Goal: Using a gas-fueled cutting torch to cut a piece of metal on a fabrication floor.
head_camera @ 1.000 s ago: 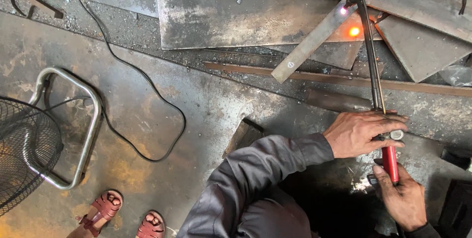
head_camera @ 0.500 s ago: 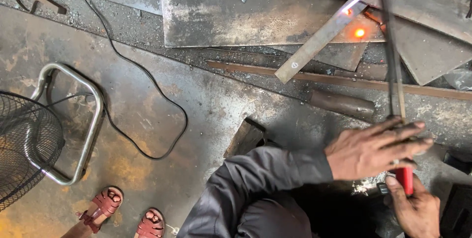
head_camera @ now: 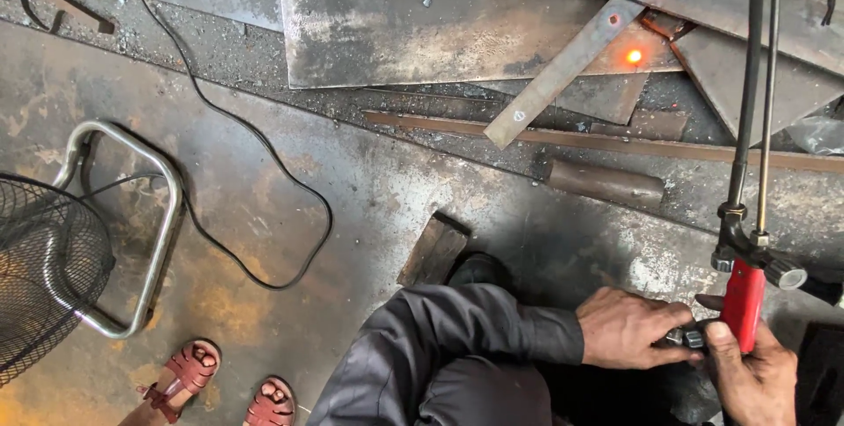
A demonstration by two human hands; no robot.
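My right hand [head_camera: 747,373] grips torch [head_camera: 743,303] handle, left hand [head_camera: 629,329] pinches its valve; judging adjustment step, glowing spot [head_camera: 633,56] upper right.

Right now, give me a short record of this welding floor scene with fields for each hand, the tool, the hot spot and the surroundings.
left hand: left hand in a grey sleeve, fingers on small metal valves at the torch base
right hand: right hand grips the red handle
tool: red-handled cutting torch with long dark tubes running up out of frame
hot spot: glowing orange spot on rusty steel plate, beside flat grey steel bar
surroundings: black cable, wire fan guard, red sandals
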